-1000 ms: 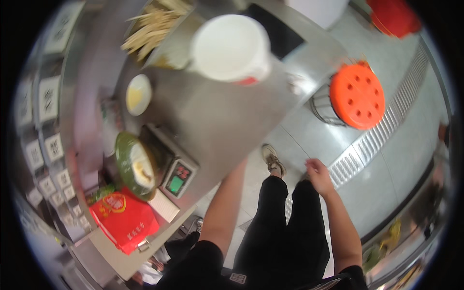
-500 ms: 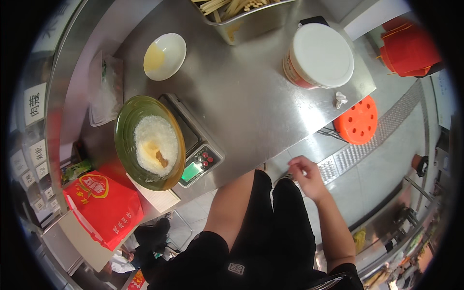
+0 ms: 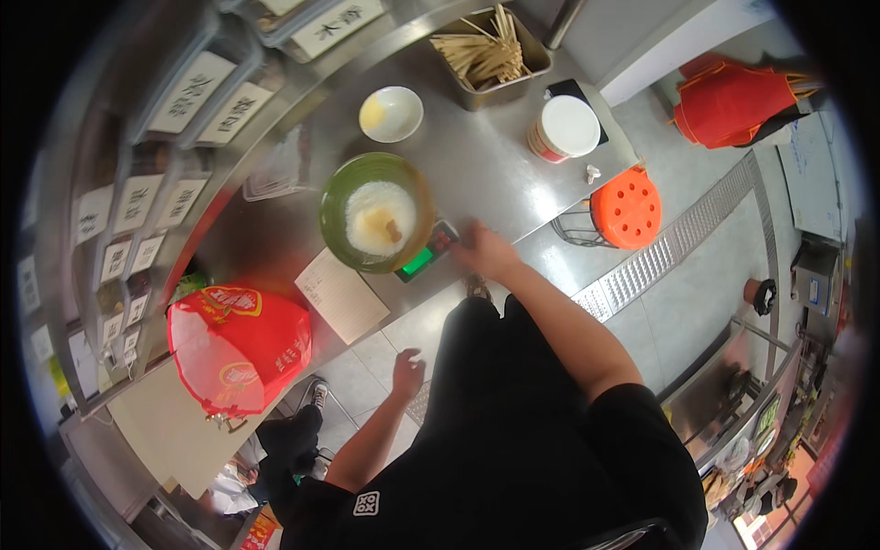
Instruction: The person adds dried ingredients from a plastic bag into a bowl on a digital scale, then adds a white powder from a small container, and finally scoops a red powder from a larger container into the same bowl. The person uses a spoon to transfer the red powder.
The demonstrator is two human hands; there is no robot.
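Note:
A kitchen scale [image 3: 420,263] with a lit green display and red buttons stands near the counter's front edge. On it rests a green bowl [image 3: 335,213] holding white granules [image 3: 368,209] with a yellowish patch and a small brown lump on top. My right hand [image 3: 486,250] is at the scale's buttons, fingers extended toward them; whether a fingertip presses one is unclear. Below the counter edge hangs my left hand [image 3: 408,373], empty, with fingers loosely bent and apart. A notepad sheet [image 3: 344,298] with handwriting lies left of the scale.
A small white bowl [image 3: 399,115] with yellow powder sits behind. A bin of wooden sticks [image 3: 504,92] and a lidded white tub [image 3: 566,128] stand farther back. A red bag [image 3: 266,339] is at left, beside labelled drawers [image 3: 137,202]. An orange stool [image 3: 627,209] stands right.
My right hand has moved from beyond the counter edge to the scale's buttons. My left hand has come into view. The head view has shifted, showing more of the drawers and red bag.

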